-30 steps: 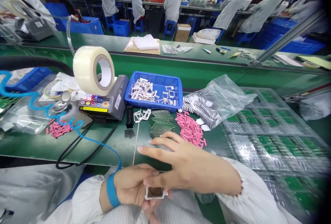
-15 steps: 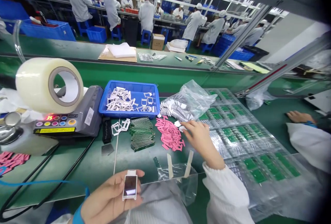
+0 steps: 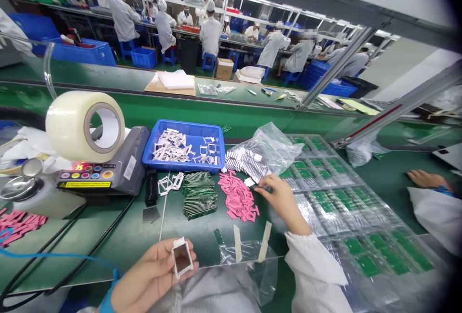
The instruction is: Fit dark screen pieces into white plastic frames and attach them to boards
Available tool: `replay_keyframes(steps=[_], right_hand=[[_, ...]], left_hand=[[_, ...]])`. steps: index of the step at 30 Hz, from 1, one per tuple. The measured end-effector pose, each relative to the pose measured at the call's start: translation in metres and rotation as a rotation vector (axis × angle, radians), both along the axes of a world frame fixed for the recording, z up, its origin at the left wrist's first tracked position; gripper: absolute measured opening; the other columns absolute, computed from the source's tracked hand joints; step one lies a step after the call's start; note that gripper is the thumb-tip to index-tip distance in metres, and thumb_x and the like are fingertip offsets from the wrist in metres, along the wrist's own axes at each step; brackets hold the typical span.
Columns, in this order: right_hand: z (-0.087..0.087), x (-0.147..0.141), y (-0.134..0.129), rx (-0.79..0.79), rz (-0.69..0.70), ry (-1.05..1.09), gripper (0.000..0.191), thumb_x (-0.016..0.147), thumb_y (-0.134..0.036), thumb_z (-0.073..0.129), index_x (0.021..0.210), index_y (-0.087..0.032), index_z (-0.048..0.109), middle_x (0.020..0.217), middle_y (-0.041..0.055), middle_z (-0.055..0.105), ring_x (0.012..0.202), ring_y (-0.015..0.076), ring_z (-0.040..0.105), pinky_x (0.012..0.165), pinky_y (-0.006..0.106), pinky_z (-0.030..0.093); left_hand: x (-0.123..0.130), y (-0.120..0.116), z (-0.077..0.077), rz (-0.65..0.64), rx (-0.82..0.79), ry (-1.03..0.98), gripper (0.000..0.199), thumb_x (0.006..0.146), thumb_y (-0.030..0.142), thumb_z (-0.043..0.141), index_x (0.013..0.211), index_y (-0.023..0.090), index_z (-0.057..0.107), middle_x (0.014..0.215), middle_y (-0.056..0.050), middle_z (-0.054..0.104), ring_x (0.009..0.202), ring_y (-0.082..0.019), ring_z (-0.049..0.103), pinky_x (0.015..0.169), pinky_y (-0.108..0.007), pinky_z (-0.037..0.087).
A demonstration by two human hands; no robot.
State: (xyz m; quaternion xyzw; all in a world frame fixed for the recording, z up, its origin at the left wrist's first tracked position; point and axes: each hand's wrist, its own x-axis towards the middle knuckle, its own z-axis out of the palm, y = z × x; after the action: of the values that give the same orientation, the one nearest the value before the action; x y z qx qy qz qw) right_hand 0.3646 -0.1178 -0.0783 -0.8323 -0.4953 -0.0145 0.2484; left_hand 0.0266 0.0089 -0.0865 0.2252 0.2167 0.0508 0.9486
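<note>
In my left hand (image 3: 147, 272), low in the view, is a small white-framed display screen (image 3: 182, 258), held between thumb and fingers with its dark face up. My right hand (image 3: 283, 202) is closed in a pinch at the right edge of the pink strips (image 3: 238, 196). A small dark edge shows at its fingertips, too little to name. Just left of those fingertips lies a white piece (image 3: 249, 182). Beyond it, overlapping white-and-black display screens (image 3: 245, 160) lie in rows beside a clear plastic bag (image 3: 276, 144). Stacked green circuit boards (image 3: 199, 195) are left of the strips.
A blue tray (image 3: 184, 164) holds white frames. At left, a tape roll (image 3: 84, 125) rests on a grey tape dispenser (image 3: 104, 173). Clear blister trays (image 3: 346, 197) of green boards cover the right side. A co-worker's hand (image 3: 428, 178) rests at far right.
My right fingers have drawn together and come away from the white piece. The framed display in my left hand has tilted, and its bright reflection is gone. The camera view has shifted slightly.
</note>
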Motion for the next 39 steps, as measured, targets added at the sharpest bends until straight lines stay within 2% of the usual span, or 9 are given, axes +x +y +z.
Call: replay_keyframes(steps=[4, 7, 12, 16, 21, 24, 29, 33, 39], right_hand=[[0.027, -0.052, 0.003, 0.167, -0.002, 0.187, 0.023, 0.083, -0.039, 0.057, 0.093, -0.020, 0.065, 0.073, 0.0030, 0.064, 0.061, 0.0159, 0.057, 0.056, 0.028, 0.047], [0.043, -0.111, 0.011, 0.304, 0.157, 0.642, 0.018, 0.076, -0.031, 0.067, 0.091, -0.023, 0.069, 0.073, 0.0016, 0.065, 0.061, 0.0139, 0.058, 0.054, 0.026, 0.048], [0.045, -0.173, 0.035, 0.341, 0.367, 0.887, 0.015, 0.075, -0.025, 0.070, 0.089, -0.027, 0.073, 0.067, 0.0002, 0.061, 0.064, 0.0139, 0.057, 0.057, 0.026, 0.047], [0.040, -0.185, 0.047, 0.439, 0.481, 0.690, 0.024, 0.079, -0.016, 0.066, 0.098, -0.030, 0.070, 0.078, 0.0004, 0.069, 0.073, 0.0158, 0.059, 0.066, 0.032, 0.047], [0.039, -0.196, 0.047, 0.520, 0.486, 0.468, 0.031, 0.080, -0.008, 0.062, 0.100, -0.030, 0.068, 0.092, 0.0005, 0.072, 0.078, 0.0178, 0.063, 0.070, 0.037, 0.045], [0.037, -0.201, 0.047, 0.524, 0.440, 0.527, 0.020, 0.079, -0.010, 0.064, 0.088, -0.027, 0.068, 0.092, 0.0004, 0.072, 0.079, 0.0177, 0.065, 0.072, 0.036, 0.047], [0.035, -0.202, 0.050, 0.424, 0.301, 0.803, 0.009, 0.077, -0.015, 0.064, 0.080, -0.023, 0.066, 0.075, -0.0004, 0.068, 0.071, 0.0165, 0.064, 0.065, 0.031, 0.051], [0.033, -0.200, 0.051, 0.369, 0.309, 0.939, 0.005, 0.076, -0.018, 0.065, 0.072, -0.021, 0.065, 0.070, -0.0005, 0.066, 0.064, 0.0140, 0.061, 0.060, 0.027, 0.051], [0.035, -0.195, 0.050, 0.398, 0.423, 0.710, 0.010, 0.081, -0.018, 0.062, 0.073, -0.022, 0.066, 0.071, 0.0006, 0.067, 0.068, 0.0153, 0.062, 0.062, 0.029, 0.051]], left_hand=[[0.007, 0.003, 0.009, 0.036, 0.077, -0.049, 0.039, 0.065, 0.036, 0.077, 0.099, 0.017, 0.071, 0.110, -0.011, 0.068, 0.110, -0.027, 0.057, 0.102, -0.042, 0.038], [0.011, 0.003, 0.019, -0.015, 0.113, -0.142, 0.045, 0.059, 0.041, 0.080, 0.097, 0.017, 0.072, 0.130, -0.013, 0.057, 0.127, -0.032, 0.042, 0.107, -0.044, 0.032], [0.007, -0.003, 0.031, -0.043, 0.126, -0.253, 0.037, 0.058, 0.042, 0.081, 0.083, 0.017, 0.074, 0.109, -0.010, 0.065, 0.114, -0.027, 0.052, 0.107, -0.040, 0.029], [-0.001, -0.007, 0.036, 0.055, 0.211, -0.186, 0.036, 0.060, 0.044, 0.079, 0.084, 0.017, 0.074, 0.096, -0.008, 0.062, 0.099, -0.024, 0.055, 0.099, -0.039, 0.035], [-0.006, -0.009, 0.035, 0.114, 0.348, -0.117, 0.039, 0.058, 0.048, 0.078, 0.084, 0.019, 0.074, 0.088, -0.004, 0.056, 0.086, -0.018, 0.051, 0.081, -0.029, 0.040], [-0.008, -0.008, 0.032, 0.096, 0.380, -0.096, 0.040, 0.058, 0.049, 0.078, 0.085, 0.020, 0.074, 0.094, -0.005, 0.054, 0.087, -0.019, 0.050, 0.076, -0.028, 0.039], [-0.012, -0.004, 0.033, 0.045, 0.452, -0.106, 0.041, 0.058, 0.051, 0.077, 0.085, 0.020, 0.074, 0.104, -0.008, 0.055, 0.099, -0.025, 0.050, 0.089, -0.036, 0.036], [-0.014, -0.002, 0.037, 0.010, 0.505, -0.104, 0.041, 0.059, 0.050, 0.077, 0.088, 0.021, 0.075, 0.119, -0.011, 0.053, 0.109, -0.030, 0.048, 0.093, -0.039, 0.036], [-0.013, -0.001, 0.038, -0.001, 0.548, -0.086, 0.042, 0.060, 0.053, 0.075, 0.086, 0.019, 0.075, 0.116, -0.011, 0.053, 0.108, -0.029, 0.046, 0.093, -0.037, 0.034]])
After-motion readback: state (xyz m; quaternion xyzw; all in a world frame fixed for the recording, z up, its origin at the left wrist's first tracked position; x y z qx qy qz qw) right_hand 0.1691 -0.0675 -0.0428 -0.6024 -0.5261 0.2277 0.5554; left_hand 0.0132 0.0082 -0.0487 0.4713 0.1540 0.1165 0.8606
